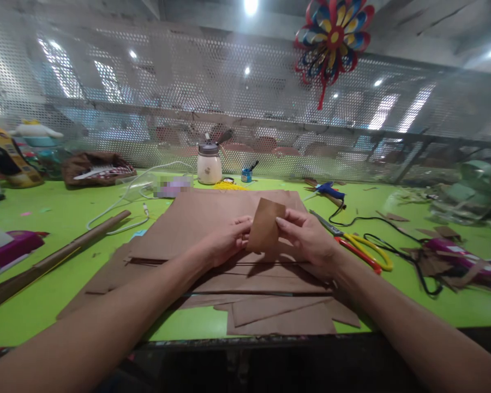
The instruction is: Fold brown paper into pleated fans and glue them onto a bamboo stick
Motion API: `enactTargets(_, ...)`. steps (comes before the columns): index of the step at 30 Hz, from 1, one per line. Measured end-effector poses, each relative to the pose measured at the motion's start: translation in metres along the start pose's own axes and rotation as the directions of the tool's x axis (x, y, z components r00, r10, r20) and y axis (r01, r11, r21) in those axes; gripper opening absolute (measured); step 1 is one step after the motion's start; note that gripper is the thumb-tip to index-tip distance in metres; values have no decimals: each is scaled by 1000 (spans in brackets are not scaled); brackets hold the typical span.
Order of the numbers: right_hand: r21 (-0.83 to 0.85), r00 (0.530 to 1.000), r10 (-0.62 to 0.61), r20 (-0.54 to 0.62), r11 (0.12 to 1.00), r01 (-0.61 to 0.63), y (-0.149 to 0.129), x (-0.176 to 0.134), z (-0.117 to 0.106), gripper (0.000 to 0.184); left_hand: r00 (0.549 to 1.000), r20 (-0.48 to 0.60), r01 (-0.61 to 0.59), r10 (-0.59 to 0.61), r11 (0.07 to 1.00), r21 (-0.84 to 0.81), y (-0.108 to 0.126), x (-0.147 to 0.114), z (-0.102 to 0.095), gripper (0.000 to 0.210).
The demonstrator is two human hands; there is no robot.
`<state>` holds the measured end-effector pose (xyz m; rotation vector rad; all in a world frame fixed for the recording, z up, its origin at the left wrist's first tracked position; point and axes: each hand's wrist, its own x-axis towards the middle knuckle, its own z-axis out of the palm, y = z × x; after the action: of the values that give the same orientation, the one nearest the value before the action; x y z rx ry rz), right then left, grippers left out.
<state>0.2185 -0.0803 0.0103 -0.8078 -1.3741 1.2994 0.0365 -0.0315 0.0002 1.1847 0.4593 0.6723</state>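
A small four-sided piece of brown cardboard [265, 225] is held up above a stack of larger cardboard sheets [204, 213]. My right hand [309, 232] pinches its right edge, with the thumb on the near face. At the left edge, my left hand [233, 238] has its fingers curled against the piece; their tips are partly hidden by it. Beneath both hands lie the stacked sheets, and narrower cardboard strips [284, 316] stick out at the table's front edge.
Right of the sheets lie scissors with red and yellow handles [368, 251] and a blue glue gun [330, 191] with a black cord. A long brown roll [65, 251] and a white cable [118, 232] are on the left. A jar [209, 166] stands at the back of the green table [192, 325].
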Motion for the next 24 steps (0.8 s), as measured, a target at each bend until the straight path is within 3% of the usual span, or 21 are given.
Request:
enactTargets(4,-154,991,130,-23,979,-132,1,-1,2,32,993,-102,-58,63,997,51,1,0,1,35)
enactTargets(8,-432,993,88,-83,894,-115,6,-1,4,25,993,-112,-15,47,963,271,3,-5,8,33)
enactTargets(11,-520,995,36,-96,851,-81,10,0,4,22,986,-155,1,60,930,368,4,-5,9,31)
enactTargets(18,-348,962,11,-272,931,-109,8,4,-5,26,924,-343,-81,171,962,261,5,-3,9,28)
enactTargets(21,-252,955,-6,-298,965,-73,8,5,-6,26,926,-334,-97,175,967,237,6,-5,12,27)
enactTargets(24,-208,958,15,-287,975,-78,8,4,-4,25,951,-253,-124,176,970,210,5,-5,13,26)
